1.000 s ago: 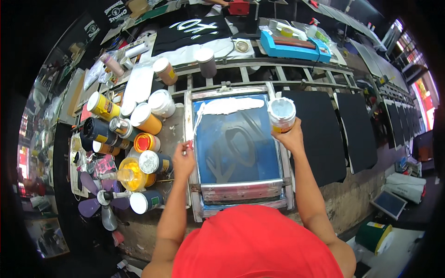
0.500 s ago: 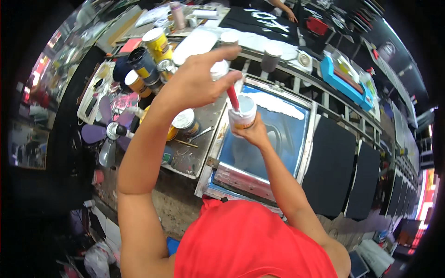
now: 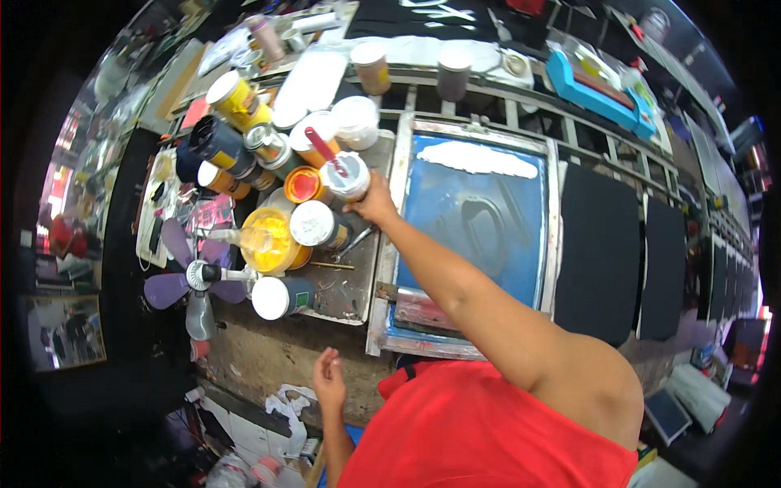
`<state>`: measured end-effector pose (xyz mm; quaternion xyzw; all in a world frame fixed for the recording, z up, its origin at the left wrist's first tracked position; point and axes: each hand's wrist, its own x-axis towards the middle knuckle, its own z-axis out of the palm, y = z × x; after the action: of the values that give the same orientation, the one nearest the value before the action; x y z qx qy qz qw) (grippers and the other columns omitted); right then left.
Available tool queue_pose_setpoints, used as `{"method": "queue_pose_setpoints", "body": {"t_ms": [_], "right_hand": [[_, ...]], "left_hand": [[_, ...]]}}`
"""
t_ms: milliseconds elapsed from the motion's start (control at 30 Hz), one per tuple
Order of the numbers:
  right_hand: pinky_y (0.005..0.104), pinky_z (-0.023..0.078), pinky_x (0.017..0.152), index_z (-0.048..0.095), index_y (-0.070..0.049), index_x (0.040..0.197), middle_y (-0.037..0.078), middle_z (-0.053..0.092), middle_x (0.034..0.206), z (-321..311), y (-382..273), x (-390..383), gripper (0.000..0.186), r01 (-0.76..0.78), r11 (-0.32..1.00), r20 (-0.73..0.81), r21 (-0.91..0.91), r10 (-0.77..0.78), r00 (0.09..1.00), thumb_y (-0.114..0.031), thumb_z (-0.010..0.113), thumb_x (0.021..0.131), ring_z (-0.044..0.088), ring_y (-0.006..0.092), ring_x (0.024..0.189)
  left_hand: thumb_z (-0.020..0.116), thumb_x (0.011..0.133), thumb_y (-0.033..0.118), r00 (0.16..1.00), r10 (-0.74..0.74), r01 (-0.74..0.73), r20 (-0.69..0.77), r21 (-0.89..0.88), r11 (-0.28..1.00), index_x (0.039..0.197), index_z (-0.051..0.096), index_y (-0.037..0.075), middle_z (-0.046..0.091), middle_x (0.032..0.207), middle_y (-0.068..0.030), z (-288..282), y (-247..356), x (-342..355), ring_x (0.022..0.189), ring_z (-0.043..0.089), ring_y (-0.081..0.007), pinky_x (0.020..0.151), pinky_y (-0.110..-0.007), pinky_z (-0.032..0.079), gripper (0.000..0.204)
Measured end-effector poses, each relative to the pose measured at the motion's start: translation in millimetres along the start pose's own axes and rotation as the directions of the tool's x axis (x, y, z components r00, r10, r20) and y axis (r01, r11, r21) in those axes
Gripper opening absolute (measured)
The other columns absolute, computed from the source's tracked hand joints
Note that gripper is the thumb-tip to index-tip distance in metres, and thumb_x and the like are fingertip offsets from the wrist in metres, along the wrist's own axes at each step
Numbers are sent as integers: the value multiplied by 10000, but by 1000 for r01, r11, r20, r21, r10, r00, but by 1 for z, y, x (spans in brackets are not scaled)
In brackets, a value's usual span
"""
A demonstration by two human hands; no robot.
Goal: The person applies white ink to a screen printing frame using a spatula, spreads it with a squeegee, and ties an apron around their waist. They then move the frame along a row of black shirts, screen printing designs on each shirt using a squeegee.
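My right hand [image 3: 376, 201] grips the side of a white tub [image 3: 351, 184] among the ink pots, left of the screen printing frame. A red spatula [image 3: 320, 143] leans in the tub, its lower end in the white ink. My left hand [image 3: 329, 378] hangs low near my body, fingers loosely bent and holding nothing. The screen printing frame [image 3: 551, 236] has blue mesh with a band of white ink [image 3: 480, 159] along its far end. A squeegee [image 3: 425, 309] lies across its near end. Touching or close to the tub stands an open orange ink pot [image 3: 304, 185].
An open yellow ink tub [image 3: 268, 240], a white-lidded pot [image 3: 272, 298] and several other cans crowd the tray on the left. A fan [image 3: 198, 275] stands beside them. Black fabric panels [image 3: 598, 252] lie right of the frame; a blue holder [image 3: 598, 102] sits on the far rails.
My right hand has carried the white tub left from above the screen to the pots. My left hand has left the spatula and dropped toward my body.
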<state>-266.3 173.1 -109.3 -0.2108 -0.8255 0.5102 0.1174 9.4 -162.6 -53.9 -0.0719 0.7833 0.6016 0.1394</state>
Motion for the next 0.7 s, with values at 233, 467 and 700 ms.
{"method": "queue_pose_setpoints", "body": {"t_ms": [233,467,700], "right_hand": [[410,565,913,658,42,1269,235,727,1153,-173,57,-80,710,-6,1000,192,25,1,981,-495,811,831,715,349,1051],[444,522,997,644,35,1273,247,689,1234,-358,113,-255,751,-91,904,470,-417,300,830,-447,875,746,665,391,1149],[483,499,1022,689,-28,1221,171,687,1238,-334,125,-316,518,-39,695,327,-718,387,862,-251,787,763,633,404,1158]], "left_hand": [[669,937,88,932,257,-345,255,408,845,1253,629,-11,679,1217,-191,48,12,26,1112,672,-330,992,-394,517,334],[724,862,143,629,319,-769,708,509,386,1382,585,92,620,1352,-173,132,103,91,1249,564,-378,1060,-477,446,541],[826,727,318,445,-325,-889,834,455,-51,1340,628,138,672,1224,-132,196,110,132,1186,615,-361,1010,-500,467,670]]}}
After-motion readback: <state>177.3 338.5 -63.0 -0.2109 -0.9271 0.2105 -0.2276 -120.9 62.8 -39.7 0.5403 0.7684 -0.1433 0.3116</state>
